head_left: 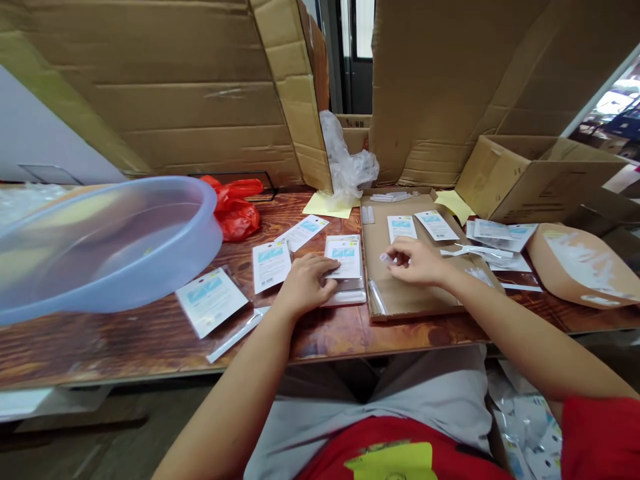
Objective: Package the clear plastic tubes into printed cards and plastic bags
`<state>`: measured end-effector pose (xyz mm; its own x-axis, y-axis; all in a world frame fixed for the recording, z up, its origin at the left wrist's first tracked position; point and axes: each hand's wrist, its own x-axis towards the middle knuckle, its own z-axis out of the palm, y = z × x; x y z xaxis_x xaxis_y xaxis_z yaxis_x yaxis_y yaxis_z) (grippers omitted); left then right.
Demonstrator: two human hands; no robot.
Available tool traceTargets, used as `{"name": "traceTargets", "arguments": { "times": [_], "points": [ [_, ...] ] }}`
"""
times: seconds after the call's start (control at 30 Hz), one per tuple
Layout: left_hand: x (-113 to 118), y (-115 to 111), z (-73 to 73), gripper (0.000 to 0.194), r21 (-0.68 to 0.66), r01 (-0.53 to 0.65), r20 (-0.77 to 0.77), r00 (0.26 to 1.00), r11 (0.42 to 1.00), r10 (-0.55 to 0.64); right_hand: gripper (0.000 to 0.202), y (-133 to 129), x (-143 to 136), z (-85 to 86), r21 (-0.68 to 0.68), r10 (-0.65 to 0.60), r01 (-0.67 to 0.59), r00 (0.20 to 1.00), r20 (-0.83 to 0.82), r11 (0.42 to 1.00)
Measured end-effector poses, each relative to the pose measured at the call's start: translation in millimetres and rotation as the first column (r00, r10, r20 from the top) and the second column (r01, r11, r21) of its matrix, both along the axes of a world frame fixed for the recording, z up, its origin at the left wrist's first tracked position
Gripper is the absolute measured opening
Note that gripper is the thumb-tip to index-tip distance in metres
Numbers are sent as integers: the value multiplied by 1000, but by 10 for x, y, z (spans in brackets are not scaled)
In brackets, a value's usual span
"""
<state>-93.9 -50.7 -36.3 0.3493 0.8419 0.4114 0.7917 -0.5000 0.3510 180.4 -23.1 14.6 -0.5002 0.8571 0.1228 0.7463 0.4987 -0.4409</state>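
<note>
My left hand (309, 283) lies with fingers spread on a stack of packaged cards (344, 257) in clear sleeves. Over the shallow cardboard tray (413, 300), my right hand (415, 260) pinches a small clear plastic piece (386, 259). Two white cards, one (401, 228) upright and another (436, 225) tilted, lie in the tray's upper part. Clear tubes (377, 297) rest at its lower left corner, with more (391, 197) along its back edge. Left of the stack are a bagged card (271, 267) and a larger-looking one (213, 301) nearer the table's front edge.
A blue plastic basin (200, 233) stands at left beside a red bag (239, 210). At right, an open carton (505, 177) sits behind packaged cards (500, 233) and a tan container (545, 267) of clear pieces. Cardboard panels (200, 87) rise behind the table.
</note>
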Motion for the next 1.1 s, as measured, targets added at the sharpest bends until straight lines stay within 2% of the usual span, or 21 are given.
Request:
{"name": "traceTargets", "arguments": {
  "times": [0.07,0.1,0.17,0.2,0.3,0.37,0.4,0.47,0.57,0.67,0.73,0.83,0.9,0.93,1.03,1.1],
  "points": [
    [3,3,-2,40,57,-14,70,997,998,10,12,-165,259,26,202,152,-118,976,-158,972],
    [8,2,-2,39,77,-35,107,994,996,27,12,-246,390,28,320,245,-168,945,-216,932],
    [18,4,-1,39,47,-96,205,975,994,84,15,-383,646,29,501,373,-223,901,-222,836],
    [20,8,-1,41,-1,-126,259,958,992,122,17,-435,768,33,546,380,-234,909,-170,805],
    [11,33,-7,51,-176,-173,379,897,969,229,18,-511,1109,78,632,289,-274,954,82,725],
    [-4,57,-10,56,-242,-176,413,871,954,265,18,-505,1294,113,635,209,-329,943,259,699],
    [-11,68,-10,58,-263,-176,428,860,949,278,21,-492,1364,122,610,187,-363,924,335,704],
    [-15,84,1,62,-300,-179,471,826,937,309,29,-459,1442,117,494,203,-434,868,453,753],
    [14,85,45,69,-391,-131,565,747,911,350,39,-426,1400,72,225,292,-475,782,550,851],
    [77,56,108,74,-466,-36,654,659,884,371,34,-400,1256,41,25,316,-414,731,605,910],
    [127,25,144,76,-518,17,689,601,855,406,26,-362,1175,36,-2,301,-388,711,635,922],
    [205,-24,184,80,-581,114,724,525,806,448,17,-274,1108,42,37,290,-407,710,642,913],
    [258,-56,208,82,-602,169,740,484,780,467,12,-228,1045,57,142,299,-458,755,583,878],
    [284,-72,222,81,-610,189,746,462,769,479,11,-220,984,69,237,309,-485,793,525,842],
    [344,-111,264,73,-619,229,764,397,751,509,13,-274,645,115,575,411,-479,875,255,664],
    [363,-127,278,68,-625,260,769,369,736,522,22,-359,325,134,706,510,-416,855,91,572]
  ]
}}
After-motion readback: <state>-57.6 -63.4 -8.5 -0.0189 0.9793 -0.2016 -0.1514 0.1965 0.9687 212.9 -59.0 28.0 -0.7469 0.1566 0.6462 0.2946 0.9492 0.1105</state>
